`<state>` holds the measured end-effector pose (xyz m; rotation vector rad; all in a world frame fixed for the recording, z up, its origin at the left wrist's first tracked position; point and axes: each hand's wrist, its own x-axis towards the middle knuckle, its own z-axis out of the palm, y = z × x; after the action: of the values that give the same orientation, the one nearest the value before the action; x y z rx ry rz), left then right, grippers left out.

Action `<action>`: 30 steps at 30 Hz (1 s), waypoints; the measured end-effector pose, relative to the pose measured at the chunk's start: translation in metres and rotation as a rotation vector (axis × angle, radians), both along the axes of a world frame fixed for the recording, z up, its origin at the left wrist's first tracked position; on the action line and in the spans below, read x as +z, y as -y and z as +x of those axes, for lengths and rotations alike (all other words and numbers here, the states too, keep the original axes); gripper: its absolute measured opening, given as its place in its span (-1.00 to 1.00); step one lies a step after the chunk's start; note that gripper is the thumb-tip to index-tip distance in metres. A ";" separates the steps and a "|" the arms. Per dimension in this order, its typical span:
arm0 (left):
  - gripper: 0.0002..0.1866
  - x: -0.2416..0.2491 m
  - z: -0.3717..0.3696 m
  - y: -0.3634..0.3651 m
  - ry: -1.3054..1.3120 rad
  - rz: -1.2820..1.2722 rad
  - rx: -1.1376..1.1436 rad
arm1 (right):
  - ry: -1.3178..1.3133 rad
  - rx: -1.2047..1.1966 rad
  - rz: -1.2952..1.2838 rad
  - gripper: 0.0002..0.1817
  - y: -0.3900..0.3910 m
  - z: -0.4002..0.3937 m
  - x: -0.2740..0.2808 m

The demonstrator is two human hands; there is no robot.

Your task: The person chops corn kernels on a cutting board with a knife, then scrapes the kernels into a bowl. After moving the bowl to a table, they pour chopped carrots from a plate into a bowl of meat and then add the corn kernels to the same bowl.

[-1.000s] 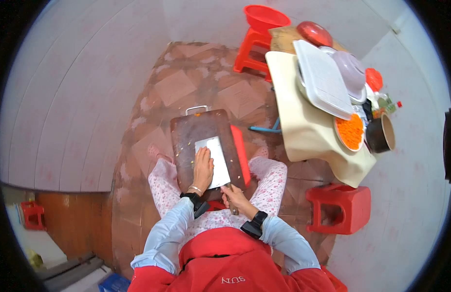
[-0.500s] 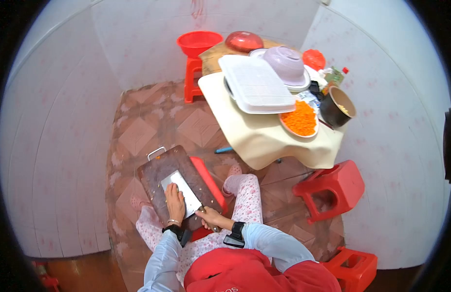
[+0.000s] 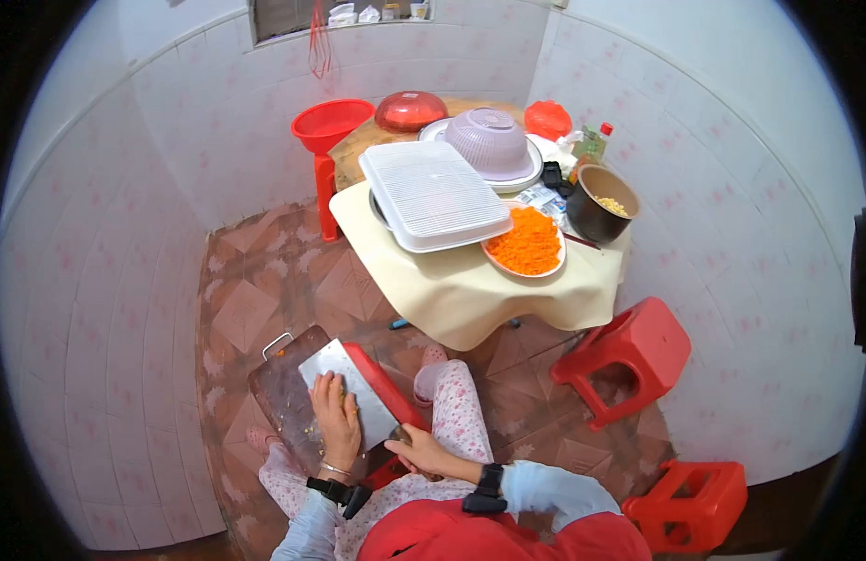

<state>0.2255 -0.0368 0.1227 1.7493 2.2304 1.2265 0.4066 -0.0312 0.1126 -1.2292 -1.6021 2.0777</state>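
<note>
A cleaver is angled over the right side of a dark wooden cutting board, its broad blade overlapping the board's edge. My right hand is wrapped round the handle. My left hand lies on the blade's face, fingers stretched out, with small pale bits near the fingertips. Whether the blade touches the board cannot be made out. More small crumbs are scattered on the board, which has a metal carrying handle at its far end. A red plastic piece shows beneath the board's right side.
Ahead stands a table with a cream cloth. It bears a white lidded tray, a dish of chopped orange food, a purple colander and a dark pot. Red stools stand at right; a red basin is behind left.
The view has tilted upward, showing more wall and a window ledge. The cleaver has shifted right relative to the board, towards the red plastic piece, with both hands moving along with it.
</note>
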 end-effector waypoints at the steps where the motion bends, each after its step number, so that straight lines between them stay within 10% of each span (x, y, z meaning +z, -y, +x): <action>1: -0.59 0.020 0.012 -0.008 0.011 0.038 -0.071 | -0.021 -0.055 0.044 -0.68 0.000 0.013 0.016; 14: -0.69 0.150 0.192 -0.228 0.123 0.392 -0.834 | -0.236 -0.774 0.296 -0.78 -0.080 0.143 0.165; 30: -0.89 0.124 0.243 -0.323 -0.010 0.474 -0.662 | -0.216 -0.991 0.359 -0.77 -0.154 0.176 0.144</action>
<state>0.4690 0.2861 0.2468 2.3621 1.2086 1.6131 0.5827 0.1229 0.2568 -1.2367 -0.8966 1.1817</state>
